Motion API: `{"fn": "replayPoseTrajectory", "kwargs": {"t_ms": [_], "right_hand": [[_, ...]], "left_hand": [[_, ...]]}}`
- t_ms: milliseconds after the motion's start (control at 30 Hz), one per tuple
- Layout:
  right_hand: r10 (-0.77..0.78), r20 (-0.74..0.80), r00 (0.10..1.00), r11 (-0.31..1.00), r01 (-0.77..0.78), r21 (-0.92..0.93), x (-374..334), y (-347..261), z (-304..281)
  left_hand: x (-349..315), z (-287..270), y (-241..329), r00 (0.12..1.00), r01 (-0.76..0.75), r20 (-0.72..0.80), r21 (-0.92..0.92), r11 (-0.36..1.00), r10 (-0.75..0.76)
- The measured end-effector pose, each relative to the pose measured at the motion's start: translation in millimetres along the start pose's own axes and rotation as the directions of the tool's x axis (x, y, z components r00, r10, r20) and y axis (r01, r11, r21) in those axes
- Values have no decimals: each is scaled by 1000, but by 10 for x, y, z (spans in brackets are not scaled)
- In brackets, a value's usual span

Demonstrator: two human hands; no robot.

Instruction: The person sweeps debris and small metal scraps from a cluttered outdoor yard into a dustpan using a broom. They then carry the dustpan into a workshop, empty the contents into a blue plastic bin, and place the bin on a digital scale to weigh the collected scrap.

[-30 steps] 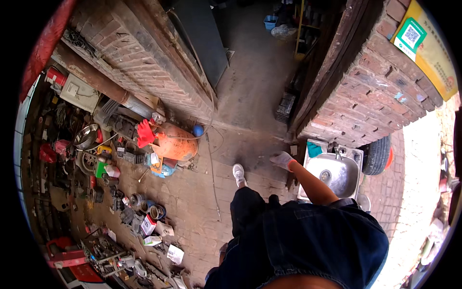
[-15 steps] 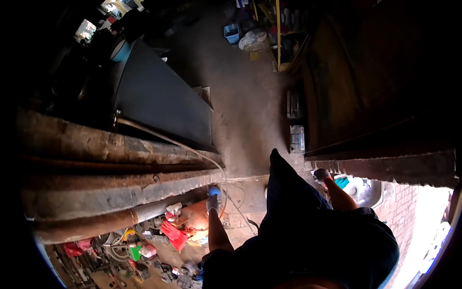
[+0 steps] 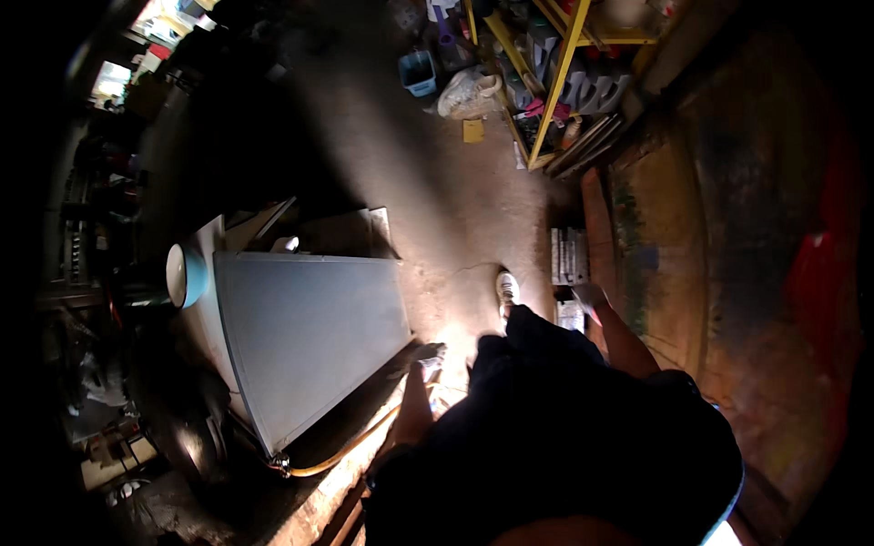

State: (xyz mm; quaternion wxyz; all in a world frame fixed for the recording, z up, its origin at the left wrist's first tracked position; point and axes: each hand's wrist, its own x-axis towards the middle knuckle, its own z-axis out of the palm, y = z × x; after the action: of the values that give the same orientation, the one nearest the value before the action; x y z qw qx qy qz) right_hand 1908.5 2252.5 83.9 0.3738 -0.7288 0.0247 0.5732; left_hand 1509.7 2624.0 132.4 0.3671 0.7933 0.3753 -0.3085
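Note:
My left hand (image 3: 428, 356) hangs low at my side in what looks like a grey glove, close to the lower corner of a big grey panel-sided cabinet (image 3: 314, 328). Bright light and motion smear its fingers, so I cannot tell whether it holds anything. On the other side my right hand (image 3: 590, 297), also covered in grey, hangs above pale block-shaped items (image 3: 570, 314) on the floor. Its fingers are blurred too. One white shoe (image 3: 507, 287) of mine is forward on the floor.
A yellowish hose (image 3: 350, 446) runs from a metal fitting at the cabinet's corner. A pale blue bowl-like vessel (image 3: 188, 275) is at the cabinet's left. Ahead are a blue bin (image 3: 418, 73), a plastic bag (image 3: 467, 94) and a yellow-framed rack (image 3: 555, 91). Painted boards line the right.
I have moved forward past the doorway onto the inner floor. The cabinet and rack now appear nearer. The blue round thing at my left hand no longer shows.

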Motion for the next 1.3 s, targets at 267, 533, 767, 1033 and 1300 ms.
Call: {"fn": "replayPoseTrajectory", "kwargs": {"t_ms": [267,533,767,1033,1300], "right_hand": [[-59,157,986,829,-39,558,724,-3299,-130],[83,-96,992,988,-69,141,2481,-4613,-133],[-269,-107,957,642,95,-761,4093,-5825,-485],[-397,-470,788,770,7,-638,6735,-6582,-1123],[-186,-446,875,698,-202,-687,8295,-6378,-1964]], "left_hand": [[760,-748,-399,980,82,199,-291,953,-24],[1776,-1658,508,776,578,483,-801,154,-405],[2829,-3737,2028,883,175,46,-955,237,-467],[3854,-4027,2741,855,328,184,-917,228,-486],[4144,-3704,3252,690,428,494,-868,-252,-529]]}}
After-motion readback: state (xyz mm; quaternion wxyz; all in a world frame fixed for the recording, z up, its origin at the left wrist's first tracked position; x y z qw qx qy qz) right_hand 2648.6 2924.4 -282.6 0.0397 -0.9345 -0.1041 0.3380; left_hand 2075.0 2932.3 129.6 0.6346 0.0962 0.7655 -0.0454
